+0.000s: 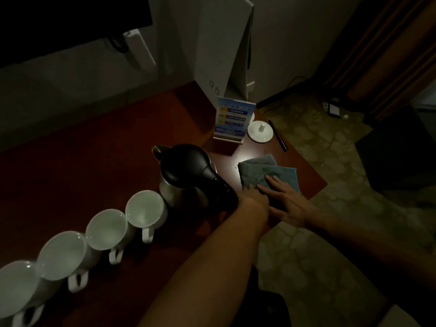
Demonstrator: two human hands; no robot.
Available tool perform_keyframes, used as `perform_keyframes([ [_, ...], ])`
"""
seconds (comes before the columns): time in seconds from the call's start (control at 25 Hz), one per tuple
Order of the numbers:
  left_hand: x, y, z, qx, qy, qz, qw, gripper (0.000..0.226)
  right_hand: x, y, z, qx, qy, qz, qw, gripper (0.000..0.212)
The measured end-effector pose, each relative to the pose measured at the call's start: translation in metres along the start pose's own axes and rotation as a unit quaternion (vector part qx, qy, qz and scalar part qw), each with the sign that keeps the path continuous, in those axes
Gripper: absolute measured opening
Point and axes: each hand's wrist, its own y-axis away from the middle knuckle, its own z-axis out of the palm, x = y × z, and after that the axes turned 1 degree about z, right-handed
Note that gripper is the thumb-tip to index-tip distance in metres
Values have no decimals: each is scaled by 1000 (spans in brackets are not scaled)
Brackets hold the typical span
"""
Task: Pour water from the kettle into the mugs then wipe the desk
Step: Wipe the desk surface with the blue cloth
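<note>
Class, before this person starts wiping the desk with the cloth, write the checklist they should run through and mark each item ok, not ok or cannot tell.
1. Kettle set down upright on the desk: ok.
2. Four mugs upright in a row: ok.
3. Water in every mug: cannot tell, too dim.
4. Right hand flat on the cloth: ok.
5. Left hand at the cloth's edge, grip: cannot tell.
6. Wiping path clear: not ok; pen, white lid and sign stand lie just beyond.
</note>
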Motion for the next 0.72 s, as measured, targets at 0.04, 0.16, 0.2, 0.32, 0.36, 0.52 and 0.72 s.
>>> perform_keyframes([
  [0.04, 3, 1, 7, 11, -6, -4, 1000, 65, -2, 2, 2, 0, 0, -3, 1000, 78],
  [0.16, 9, -5, 25, -4, -1, -23, 1000, 72, -12, 7, 3, -23, 1, 0, 1000, 78],
  [0.2, 10, -9, 29, -8, -5, -24, 1000, 74, -13, 7, 4, -28, -1, 3, 1000, 80],
  [0.32, 12, -20, 40, -16, -29, -18, 999, 72, -15, 14, 8, -23, 1, -4, 1000, 78],
  [0.36, 13, -21, 45, -15, -22, -21, 999, 70, -16, 17, 12, -23, 3, -8, 1000, 78],
  [0.52, 18, -3, 60, -3, -29, -13, 1000, 58, -22, 30, 28, -24, 0, -18, 1000, 78],
  [0.72, 0, 53, 75, -2, -6, -7, 1000, 62, -61, 42, 47, -49, 15, -52, 997, 71],
])
